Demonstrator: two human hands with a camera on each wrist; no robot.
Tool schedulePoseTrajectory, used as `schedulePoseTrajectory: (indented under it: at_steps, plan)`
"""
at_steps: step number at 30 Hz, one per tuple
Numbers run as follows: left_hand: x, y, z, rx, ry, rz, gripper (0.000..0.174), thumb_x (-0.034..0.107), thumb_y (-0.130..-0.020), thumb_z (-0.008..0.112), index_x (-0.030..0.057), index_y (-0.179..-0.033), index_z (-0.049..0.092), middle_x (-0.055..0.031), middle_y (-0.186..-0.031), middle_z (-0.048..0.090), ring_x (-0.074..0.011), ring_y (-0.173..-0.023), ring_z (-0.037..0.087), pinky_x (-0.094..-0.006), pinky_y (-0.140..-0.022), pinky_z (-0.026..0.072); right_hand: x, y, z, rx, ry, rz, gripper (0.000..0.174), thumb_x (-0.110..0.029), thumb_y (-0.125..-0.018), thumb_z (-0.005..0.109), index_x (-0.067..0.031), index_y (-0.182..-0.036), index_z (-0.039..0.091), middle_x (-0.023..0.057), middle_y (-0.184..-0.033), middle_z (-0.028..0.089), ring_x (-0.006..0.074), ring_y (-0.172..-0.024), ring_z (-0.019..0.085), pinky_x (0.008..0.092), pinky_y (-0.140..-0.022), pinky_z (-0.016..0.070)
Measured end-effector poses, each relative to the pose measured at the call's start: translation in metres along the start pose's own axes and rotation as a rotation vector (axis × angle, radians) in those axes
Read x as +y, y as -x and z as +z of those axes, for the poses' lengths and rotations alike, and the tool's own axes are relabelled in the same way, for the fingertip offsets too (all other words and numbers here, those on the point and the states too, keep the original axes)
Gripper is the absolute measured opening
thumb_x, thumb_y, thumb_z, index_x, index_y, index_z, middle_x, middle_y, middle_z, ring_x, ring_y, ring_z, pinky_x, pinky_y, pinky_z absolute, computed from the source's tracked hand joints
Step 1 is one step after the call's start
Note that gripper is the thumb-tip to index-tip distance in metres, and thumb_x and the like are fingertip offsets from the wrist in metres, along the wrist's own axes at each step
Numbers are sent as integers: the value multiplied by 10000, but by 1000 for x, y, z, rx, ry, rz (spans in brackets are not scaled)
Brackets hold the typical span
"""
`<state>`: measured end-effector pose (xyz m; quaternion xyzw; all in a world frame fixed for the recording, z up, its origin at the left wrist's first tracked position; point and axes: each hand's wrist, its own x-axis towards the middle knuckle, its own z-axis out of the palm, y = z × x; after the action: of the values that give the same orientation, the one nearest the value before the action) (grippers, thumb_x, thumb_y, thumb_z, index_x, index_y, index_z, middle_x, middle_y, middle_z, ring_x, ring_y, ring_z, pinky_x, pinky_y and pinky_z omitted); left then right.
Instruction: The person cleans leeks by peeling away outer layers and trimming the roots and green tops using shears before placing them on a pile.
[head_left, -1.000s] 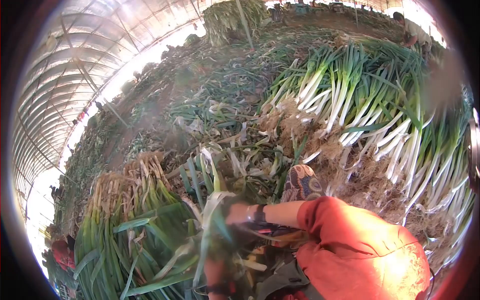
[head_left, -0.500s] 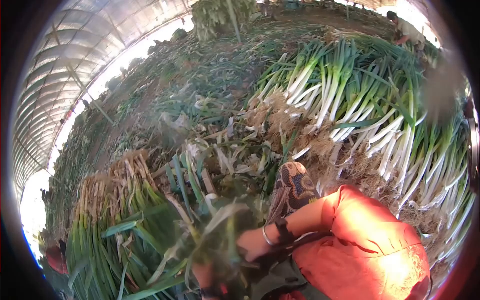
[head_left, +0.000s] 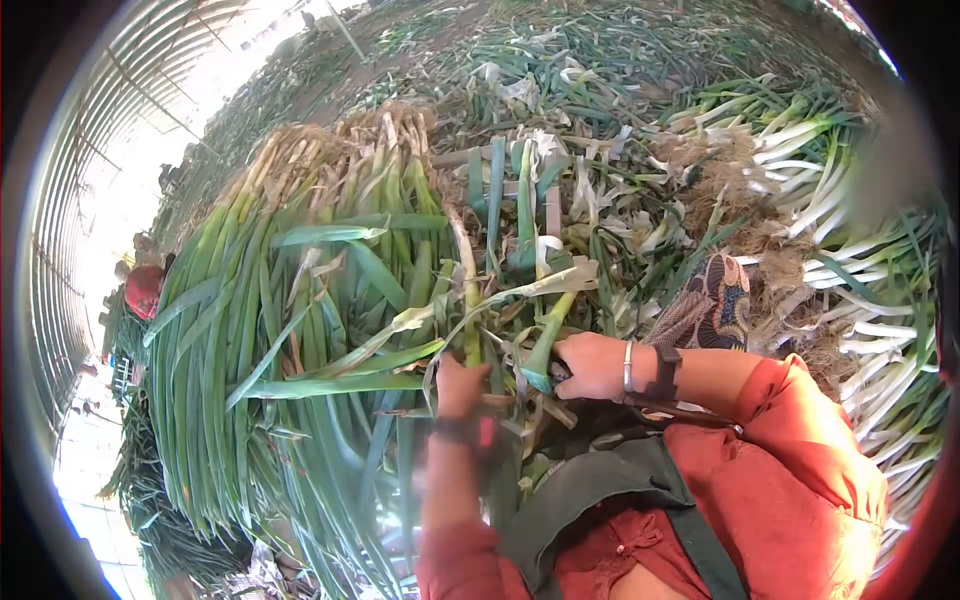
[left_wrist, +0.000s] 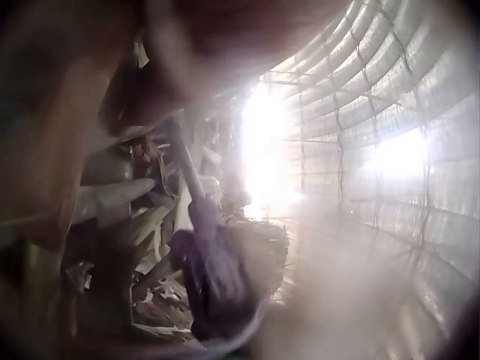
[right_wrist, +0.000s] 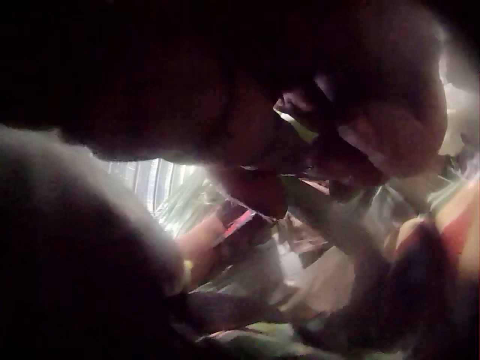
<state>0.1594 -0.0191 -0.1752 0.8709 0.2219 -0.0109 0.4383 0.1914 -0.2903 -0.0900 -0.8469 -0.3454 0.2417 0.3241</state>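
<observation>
In the head view my left hand [head_left: 462,388] grips a green onion [head_left: 470,290] low on its stalk, root end pointing up and away. Just to its right, my right hand [head_left: 592,365] pinches a folded green onion leaf [head_left: 548,345] that sticks up past the fingers. A pale, dry leaf [head_left: 560,282] crosses above both hands. Curled fingers [right_wrist: 390,135] fill the dark right wrist view, with a bit of green showing among them. The left wrist view is blurred and partly covered by the hand [left_wrist: 225,45].
A thick bundle of untrimmed green onions [head_left: 280,300] lies at the left, roots away from me. Cleaned white-stemmed onions [head_left: 880,345] lie along the right. Leaf scraps [head_left: 600,200] cover the ground ahead. A patterned trouser knee [head_left: 705,305] rises by my right forearm.
The head view has swung down and left, so the left bundle sits nearer the middle. My right hand, blurred beside the left earlier, now holds a green leaf right of it.
</observation>
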Motion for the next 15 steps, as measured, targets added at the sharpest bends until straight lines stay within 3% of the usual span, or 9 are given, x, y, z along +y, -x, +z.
schedulePoseTrajectory:
  at_steps: [4, 5, 7, 8, 9, 11, 12, 15]
  plan:
    - [-3, -3, 5, -76, 45, 27, 601, 179, -679, 802, -96, -1142, 534, -214, -1008, 665, -284, -869, 676, -367, -770, 552, -6, 23, 11, -5, 25, 52, 433, -277, -751, 684, 59, -1006, 589, 262, -884, 645, 434, -860, 624, 467, -801, 507]
    - [-8, -4, 9, -13, -75, 138, 616, 194, -677, 800, -91, -1153, 532, -224, -1043, 661, -316, -937, 662, -390, -826, 531, -5, 33, 15, -19, 14, 24, 465, -279, -743, 688, 49, -1054, 576, 257, -888, 640, 435, -864, 623, 473, -803, 508]
    - [19, 10, -1, -51, -100, 72, 618, 198, -679, 795, -84, -1160, 530, -230, -1060, 657, -329, -971, 651, -397, -852, 518, -13, 41, 11, -63, 19, 2, 514, -273, -738, 689, 45, -1119, 555, 261, -893, 634, 436, -875, 623, 478, -795, 511]
    - [38, 17, -7, -71, -114, 44, 619, 200, -680, 793, -81, -1163, 529, -232, -1069, 655, -336, -989, 646, -400, -865, 512, -14, 35, 8, -31, 6, 11, 510, -272, -738, 690, 47, -1113, 558, 261, -897, 635, 437, -876, 623, 478, -798, 511]
    - [51, 22, -12, -147, -112, -23, 663, 185, -712, 767, -38, -1268, 481, -275, -1066, 649, -382, -1025, 639, -414, -904, 497, -14, 27, 3, 3, -8, 22, 505, -271, -738, 691, 49, -1106, 561, 262, -902, 636, 437, -876, 623, 478, -801, 510]
    - [16, 8, 2, -153, -74, 64, 698, 186, -715, 765, -26, -1308, 465, -267, -1066, 659, -379, -1033, 640, -421, -919, 488, -14, 4, -10, 94, -59, 43, 461, -268, -737, 698, 46, -1057, 591, 263, -891, 640, 438, -872, 627, 475, -797, 512]
    - [18, 10, 0, -148, -53, 107, 716, 186, -716, 764, -21, -1328, 457, -263, -1066, 663, -378, -1037, 641, -425, -927, 483, -8, -11, -10, 195, 30, 69, 323, -241, -755, 672, 43, -902, 632, 257, -839, 657, 408, -821, 651, 451, -767, 524]
    - [20, 28, -10, -165, -212, 166, 769, 158, -705, 765, 4, -1385, 440, -225, -1151, 653, -356, -1053, 641, -393, -907, 504, -2, 1, -11, 43, -18, 104, 412, -243, -737, 691, 44, -1023, 616, 272, -874, 647, 431, -867, 638, 471, -790, 514]
